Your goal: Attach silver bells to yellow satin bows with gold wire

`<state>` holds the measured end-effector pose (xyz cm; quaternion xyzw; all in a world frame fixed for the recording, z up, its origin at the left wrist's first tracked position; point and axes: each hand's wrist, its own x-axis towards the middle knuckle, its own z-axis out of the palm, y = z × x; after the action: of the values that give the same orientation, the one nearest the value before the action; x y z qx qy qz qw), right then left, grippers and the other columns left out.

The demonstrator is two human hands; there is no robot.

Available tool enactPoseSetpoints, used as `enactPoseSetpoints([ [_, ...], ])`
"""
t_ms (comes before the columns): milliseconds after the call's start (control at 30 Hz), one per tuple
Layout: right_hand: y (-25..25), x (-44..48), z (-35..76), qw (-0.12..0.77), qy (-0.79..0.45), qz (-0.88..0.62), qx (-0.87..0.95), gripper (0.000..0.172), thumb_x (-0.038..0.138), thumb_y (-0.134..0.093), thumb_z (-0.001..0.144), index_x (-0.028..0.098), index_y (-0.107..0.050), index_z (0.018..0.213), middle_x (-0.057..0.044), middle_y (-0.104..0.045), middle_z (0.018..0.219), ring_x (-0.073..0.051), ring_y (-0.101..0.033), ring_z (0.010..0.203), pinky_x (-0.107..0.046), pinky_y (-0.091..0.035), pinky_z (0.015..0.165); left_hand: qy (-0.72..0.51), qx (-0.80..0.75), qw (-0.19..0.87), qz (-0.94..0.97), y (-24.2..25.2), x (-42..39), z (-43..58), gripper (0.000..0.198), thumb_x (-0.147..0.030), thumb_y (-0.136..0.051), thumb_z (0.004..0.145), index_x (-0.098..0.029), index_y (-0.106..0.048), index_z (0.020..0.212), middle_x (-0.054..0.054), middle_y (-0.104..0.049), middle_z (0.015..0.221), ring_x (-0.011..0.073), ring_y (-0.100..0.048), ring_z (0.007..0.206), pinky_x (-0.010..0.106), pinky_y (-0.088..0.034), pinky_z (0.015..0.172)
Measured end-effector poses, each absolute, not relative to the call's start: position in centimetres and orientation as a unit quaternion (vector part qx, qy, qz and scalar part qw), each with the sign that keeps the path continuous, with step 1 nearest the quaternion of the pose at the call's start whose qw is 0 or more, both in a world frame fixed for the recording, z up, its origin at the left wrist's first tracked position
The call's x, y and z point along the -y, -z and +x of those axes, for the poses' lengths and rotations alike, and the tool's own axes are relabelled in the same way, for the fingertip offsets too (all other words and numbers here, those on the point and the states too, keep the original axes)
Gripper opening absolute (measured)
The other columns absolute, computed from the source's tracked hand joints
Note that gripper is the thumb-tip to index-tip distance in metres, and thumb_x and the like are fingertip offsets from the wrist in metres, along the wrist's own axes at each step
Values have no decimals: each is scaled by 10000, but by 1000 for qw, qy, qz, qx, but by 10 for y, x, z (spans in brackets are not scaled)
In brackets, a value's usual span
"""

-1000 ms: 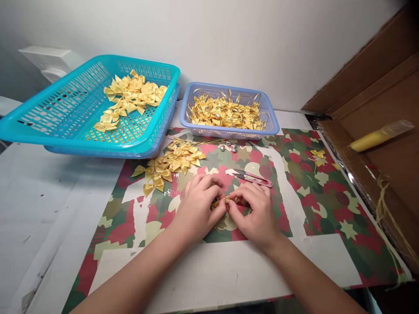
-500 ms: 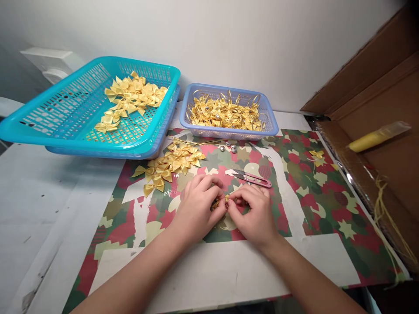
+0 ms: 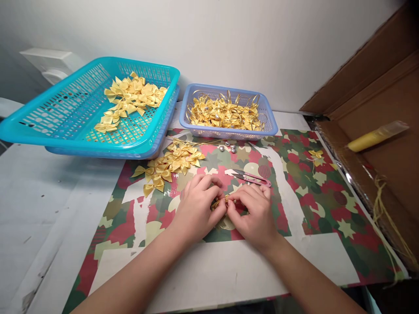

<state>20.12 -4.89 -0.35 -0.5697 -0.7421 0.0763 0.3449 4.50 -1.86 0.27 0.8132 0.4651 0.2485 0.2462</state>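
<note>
My left hand (image 3: 202, 205) and my right hand (image 3: 253, 213) meet over the patterned mat, both with fingers pinched. Between the fingertips is a yellow ribbon bow (image 3: 226, 199), mostly hidden by the fingers. Thin gold cord seems to loop below it. Pink thread snips (image 3: 252, 178) lie just beyond my right hand. A pile of yellow bows (image 3: 172, 163) rests ahead of my left hand. Several small silver bells (image 3: 228, 146) and a bundle of gold cords (image 3: 209, 142) are farther back.
At the left a turquoise basket (image 3: 98, 140) with yellow bows sits stacked on a blue one. A periwinkle basket (image 3: 229, 132) holds bows with gold loops and bells. A cardboard box (image 3: 389, 174) borders the right side, with a yellow roll (image 3: 373, 137). A loose bow (image 3: 316, 154) lies near it.
Almost nothing differs. My right hand has shifted very slightly, its fingers still pinched close to my left fingertips.
</note>
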Motion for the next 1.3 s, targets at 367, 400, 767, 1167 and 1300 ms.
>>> enactPoseSetpoints([
  [367, 6, 47, 201, 327, -23, -565, 757, 162, 139, -547, 832, 206, -586, 690, 13, -624, 646, -148, -512, 636, -362, -276, 738, -254, -471, 273, 799, -3, 17, 46, 156, -197, -556, 845, -208, -636, 711, 47, -650, 1016, 241, -520, 975, 430, -445, 868],
  [400, 6, 47, 201, 326, -21, -564, 758, 165, 134, -546, 832, 205, -587, 689, 13, -624, 645, -148, -513, 636, -363, -275, 736, -254, -472, 277, 798, -3, 17, 45, 157, -202, -558, 846, -208, -639, 711, 47, -650, 1018, 241, -521, 975, 430, -444, 871],
  [767, 5, 47, 201, 326, -9, -556, 764, 170, 126, -540, 849, 203, -600, 710, 12, -623, 647, -148, -519, 634, -356, -267, 716, -255, -476, 293, 789, -2, 16, 44, 154, -210, -553, 856, -206, -641, 729, 44, -644, 1020, 235, -516, 979, 413, -443, 856],
  [1167, 9, 46, 201, 338, 2, -550, 764, 177, 134, -545, 866, 194, -614, 714, 12, -639, 656, -145, -543, 645, -353, -271, 729, -248, -482, 317, 778, -4, 15, 45, 161, -209, -538, 871, -192, -636, 745, 41, -636, 1034, 227, -512, 1006, 410, -422, 879],
  [1300, 10, 46, 201, 336, 3, -550, 764, 168, 138, -552, 871, 194, -612, 725, 12, -641, 664, -143, -547, 651, -356, -274, 734, -239, -482, 332, 775, -5, 15, 44, 163, -216, -527, 883, -194, -640, 768, 42, -624, 1061, 230, -504, 1034, 417, -412, 898],
])
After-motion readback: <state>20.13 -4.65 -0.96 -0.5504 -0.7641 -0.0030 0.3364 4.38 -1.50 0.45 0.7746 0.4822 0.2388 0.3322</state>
